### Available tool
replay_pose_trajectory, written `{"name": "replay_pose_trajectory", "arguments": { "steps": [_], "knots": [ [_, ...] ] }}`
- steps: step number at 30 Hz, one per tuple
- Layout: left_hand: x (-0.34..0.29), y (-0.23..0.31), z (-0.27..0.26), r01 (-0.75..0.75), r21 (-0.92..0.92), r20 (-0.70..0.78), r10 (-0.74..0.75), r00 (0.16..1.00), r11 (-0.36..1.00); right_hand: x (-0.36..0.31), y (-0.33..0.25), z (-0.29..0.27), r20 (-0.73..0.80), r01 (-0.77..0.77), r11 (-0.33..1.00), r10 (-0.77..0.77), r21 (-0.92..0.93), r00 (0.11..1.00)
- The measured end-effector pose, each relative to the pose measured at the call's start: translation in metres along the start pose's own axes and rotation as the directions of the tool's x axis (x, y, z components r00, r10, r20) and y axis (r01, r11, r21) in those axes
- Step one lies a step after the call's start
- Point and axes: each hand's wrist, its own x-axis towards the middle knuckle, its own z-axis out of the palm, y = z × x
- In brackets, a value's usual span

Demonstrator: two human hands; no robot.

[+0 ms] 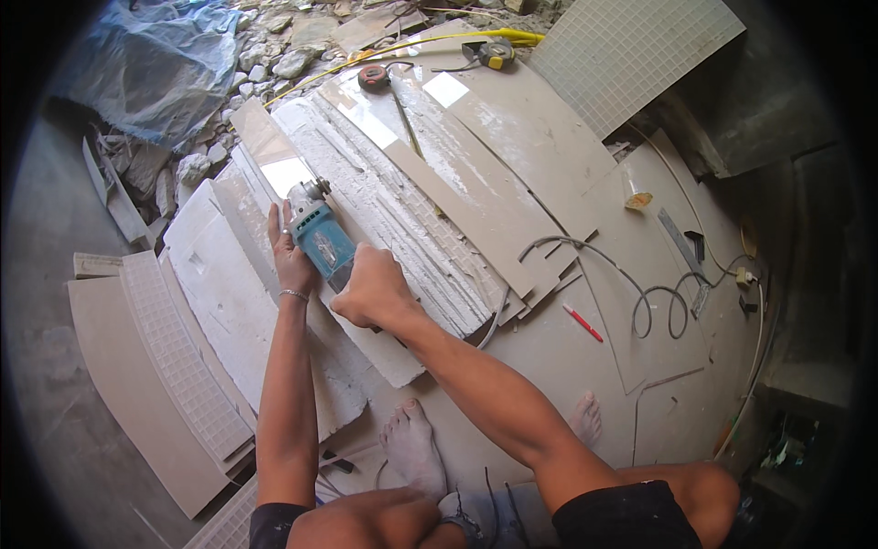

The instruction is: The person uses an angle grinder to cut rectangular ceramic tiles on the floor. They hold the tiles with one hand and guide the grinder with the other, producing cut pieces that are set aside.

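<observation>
A teal angle grinder [325, 243] with a metal head lies over the stacked tiles, its head toward the far left. My right hand [373, 285] is wrapped round its rear body. Close along the grinder's left side is my left hand [293, 263], its visible fingers stretched forward and apart over a narrow tile strip [261, 133]. Part of that hand is hidden behind the tool, and whether it also touches the grinder is unclear. The grinder's disc is hard to make out. White-dusted tile strips [384, 220] lie stacked to the right of the grinder.
Two tape measures, one red and black [373, 79], one yellow [497, 55], lie at the far side. A red pen [583, 323] and a curling grey cable [645, 297] are on the right. Rubble [293, 62] and blue sheeting [155, 69] lie far left, leaning tiles [137, 366] near left.
</observation>
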Motion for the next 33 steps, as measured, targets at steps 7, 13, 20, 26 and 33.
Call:
{"name": "replay_pose_trajectory", "arguments": {
  "steps": [7, 13, 20, 26, 33],
  "knots": [
    [0.004, -0.008, -0.002, -0.036, -0.002, -0.007, 0.036, 0.999, 0.999, 0.0, 0.0, -0.001, 0.01, -0.01, 1.0, 0.01, 0.002, 1.0],
    [0.002, -0.006, -0.003, -0.053, 0.108, -0.022, 0.056, 0.998, 0.993, -0.003, -0.006, -0.006, 0.032, -0.032, 0.999, 0.032, -0.005, 0.999],
    [0.003, -0.005, -0.004, -0.057, 0.107, -0.012, 0.059, 0.998, 0.993, -0.002, -0.006, -0.007, 0.062, -0.059, 0.998, 0.058, 0.003, 0.996],
    [0.002, -0.004, -0.004, -0.066, 0.101, -0.018, 0.068, 0.998, 0.993, -0.001, -0.004, -0.005, 0.022, 0.014, 1.0, -0.014, -0.013, 1.0],
    [0.001, 0.002, -0.004, -0.042, 0.037, -0.007, 0.043, 0.999, 0.998, -0.004, -0.013, -0.016, 0.095, -0.106, 0.993, 0.1, 0.058, 0.99]
  ]
}}
